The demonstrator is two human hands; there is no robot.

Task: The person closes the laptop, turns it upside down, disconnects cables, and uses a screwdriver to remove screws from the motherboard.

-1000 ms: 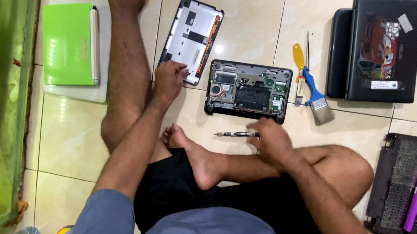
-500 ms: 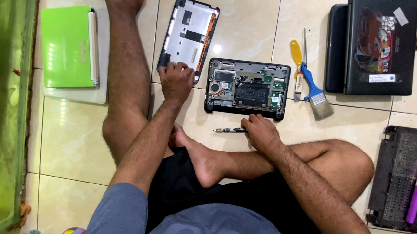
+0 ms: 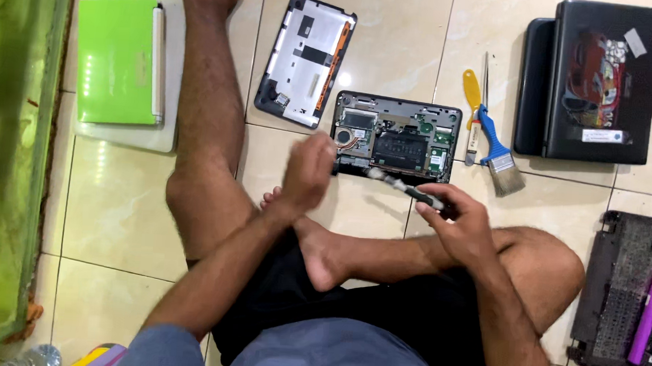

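Note:
An opened small laptop base (image 3: 396,138) lies on the tiled floor in front of me, its circuit board showing. My right hand (image 3: 456,221) is closed around the handle of a screwdriver (image 3: 409,188), whose tip points left toward the base's front edge. My left hand (image 3: 308,170) is blurred, fingers curled, at the base's near left corner close to the screwdriver tip; whether it touches either I cannot tell. The removed bottom cover (image 3: 303,57) lies tilted just left of the base.
A green laptop (image 3: 122,61) lies on a white pad at left, beside a green tank (image 3: 4,148). A blue-handled brush (image 3: 497,152) and a yellow-handled tool (image 3: 472,94) lie right of the base. A black laptop (image 3: 600,79) lies far right, another dismantled base (image 3: 632,296) lower right.
My right hand picked the screwdriver up off the floor and raised it toward the base. My left hand drew back from the base's left edge to its near corner.

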